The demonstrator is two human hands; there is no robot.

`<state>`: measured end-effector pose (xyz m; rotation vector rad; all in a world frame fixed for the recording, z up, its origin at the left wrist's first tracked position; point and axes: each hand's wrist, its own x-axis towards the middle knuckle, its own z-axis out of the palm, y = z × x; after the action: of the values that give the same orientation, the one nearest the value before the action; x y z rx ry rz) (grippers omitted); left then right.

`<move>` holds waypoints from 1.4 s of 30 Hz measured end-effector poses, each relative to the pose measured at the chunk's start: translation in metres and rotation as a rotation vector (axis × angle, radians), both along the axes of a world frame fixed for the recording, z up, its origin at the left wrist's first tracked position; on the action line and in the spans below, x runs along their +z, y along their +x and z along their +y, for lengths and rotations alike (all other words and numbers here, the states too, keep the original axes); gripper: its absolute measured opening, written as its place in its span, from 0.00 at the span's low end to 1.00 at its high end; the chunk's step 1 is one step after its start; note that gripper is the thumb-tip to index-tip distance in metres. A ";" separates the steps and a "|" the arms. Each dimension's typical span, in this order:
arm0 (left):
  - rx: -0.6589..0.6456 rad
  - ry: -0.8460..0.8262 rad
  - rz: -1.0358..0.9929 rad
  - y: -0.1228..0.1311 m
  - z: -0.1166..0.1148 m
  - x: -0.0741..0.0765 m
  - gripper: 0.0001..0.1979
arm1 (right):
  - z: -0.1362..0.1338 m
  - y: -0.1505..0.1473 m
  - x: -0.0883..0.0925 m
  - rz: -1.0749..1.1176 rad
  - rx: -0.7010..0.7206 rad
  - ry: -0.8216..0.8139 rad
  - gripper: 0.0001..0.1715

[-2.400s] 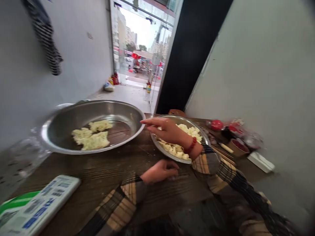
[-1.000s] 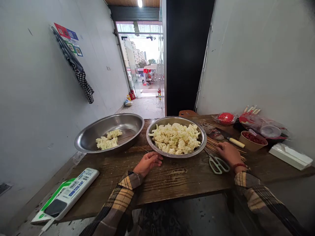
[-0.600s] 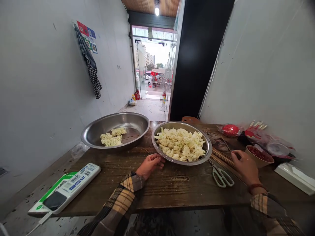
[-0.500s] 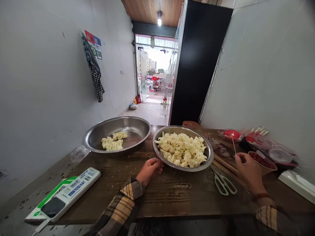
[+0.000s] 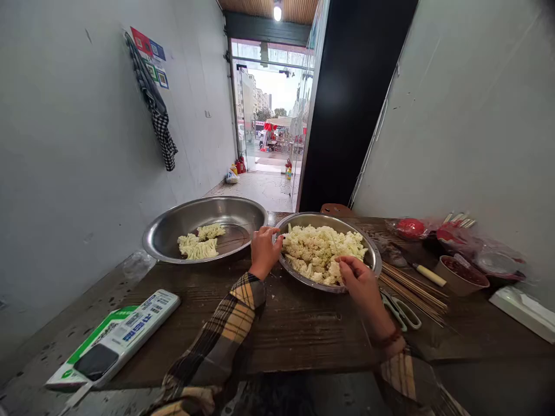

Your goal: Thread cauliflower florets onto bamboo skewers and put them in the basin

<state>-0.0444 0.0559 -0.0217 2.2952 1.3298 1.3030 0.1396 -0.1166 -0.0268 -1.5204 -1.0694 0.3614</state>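
Cauliflower florets [image 5: 318, 248] fill a round steel bowl [image 5: 376, 263] at the table's middle. My left hand [image 5: 265, 249] is at this bowl's left rim, its fingers bent toward the florets with thumb and forefinger a little apart. Over the bowl's front right, my right hand [image 5: 362, 284] has its fingertips pinched together on a thin wooden skewer, barely visible against the cauliflower. To the left, a wider steel basin [image 5: 162, 245] contains a few pieces of cauliflower [image 5: 198, 247]. Several loose wooden skewers [image 5: 416, 292] lie right of the bowl.
Green-handled scissors [image 5: 403, 312] lie partly behind my right wrist. A knife with a pale handle [image 5: 429, 275] is near a tub of red sauce [image 5: 462, 274]. Plastic-wrapped items [image 5: 489, 251] crowd the back right. A white box with a phone [image 5: 97, 361] on it occupies the front left.
My right hand has moved left with the skewer, from beside the sauce tub to over the cauliflower bowl. My left hand has risen from the table to the bowl's left rim. The view has shifted slightly.
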 end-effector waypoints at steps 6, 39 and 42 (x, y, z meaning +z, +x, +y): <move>-0.007 -0.034 0.422 0.006 0.015 0.002 0.11 | 0.005 0.000 -0.010 -0.086 -0.013 -0.029 0.22; -0.602 -0.663 -0.909 0.029 -0.061 0.004 0.10 | 0.001 -0.038 -0.004 -0.339 0.192 0.024 0.20; -0.620 -0.667 -0.948 0.029 -0.063 0.003 0.11 | 0.003 -0.035 -0.005 -0.307 0.190 -0.022 0.23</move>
<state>-0.0149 -0.0072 -0.0184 1.1850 0.5183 1.1929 0.1044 -0.1133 -0.0320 -1.5288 -1.4615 0.2759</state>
